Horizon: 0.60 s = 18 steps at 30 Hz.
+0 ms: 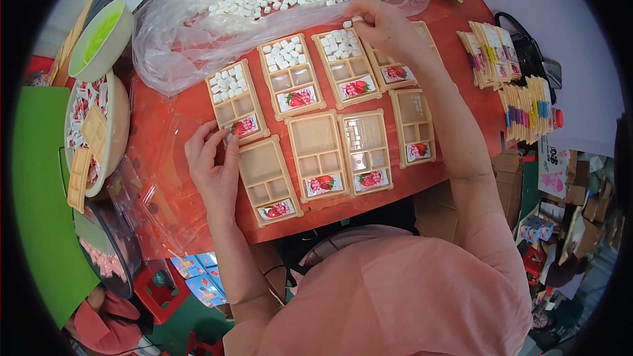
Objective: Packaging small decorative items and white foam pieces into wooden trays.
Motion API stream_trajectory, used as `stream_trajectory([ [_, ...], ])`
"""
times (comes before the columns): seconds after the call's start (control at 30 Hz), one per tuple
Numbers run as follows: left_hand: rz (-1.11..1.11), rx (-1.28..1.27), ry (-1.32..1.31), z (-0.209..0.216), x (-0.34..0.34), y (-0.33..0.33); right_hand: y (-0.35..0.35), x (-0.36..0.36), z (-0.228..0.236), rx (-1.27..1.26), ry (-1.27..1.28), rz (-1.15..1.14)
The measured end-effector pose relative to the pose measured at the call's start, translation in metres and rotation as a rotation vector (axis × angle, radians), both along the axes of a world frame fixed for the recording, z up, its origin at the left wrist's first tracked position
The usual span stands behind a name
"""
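My left hand (pixel 214 165) rests at the lower left corner of a beige compartment tray (pixel 241 105), thumb and fingers apart beside its strawberry-print packet (pixel 244 125). White marshmallow-like pieces (pixel 228 84) fill that tray's large compartment. Two more trays in the back row hold such pieces in the same place. My right hand (pixel 389 33) reaches over the back-right tray (pixel 381 58), finger and thumb pinched on a small white marshmallow-like piece (pixel 357 19). In the front row, trays (pixel 313 133) have bare large compartments and a strawberry packet each.
A clear plastic bag (pixel 171 53) with many loose white pieces spreads across the back of the red table (pixel 151 224). At left stand a bowl with green contents (pixel 99 39) and a packet-filled basin (pixel 117 125). Stacked colourful packs (pixel 524 109) lie at the right edge.
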<state>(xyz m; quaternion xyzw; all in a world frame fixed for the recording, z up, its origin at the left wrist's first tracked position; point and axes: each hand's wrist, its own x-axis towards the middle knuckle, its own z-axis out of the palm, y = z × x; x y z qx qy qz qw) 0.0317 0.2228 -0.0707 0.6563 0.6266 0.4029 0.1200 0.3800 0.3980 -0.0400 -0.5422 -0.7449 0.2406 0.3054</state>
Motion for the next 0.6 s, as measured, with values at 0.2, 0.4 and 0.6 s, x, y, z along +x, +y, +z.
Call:
stream_trajectory([
  [0.2,-0.012,-0.008,-0.021,0.000,0.003,0.002,0.000,-0.010,-0.007,0.189,-0.200,0.272],
  [0.4,-0.016,-0.001,-0.013,0.001,-0.001,0.000,-0.015,0.000,0.024,-0.206,-0.059,0.022],
  [0.6,-0.022,0.009,0.000,0.000,0.000,0.001,-0.023,0.029,-0.003,0.139,-0.169,0.024],
])
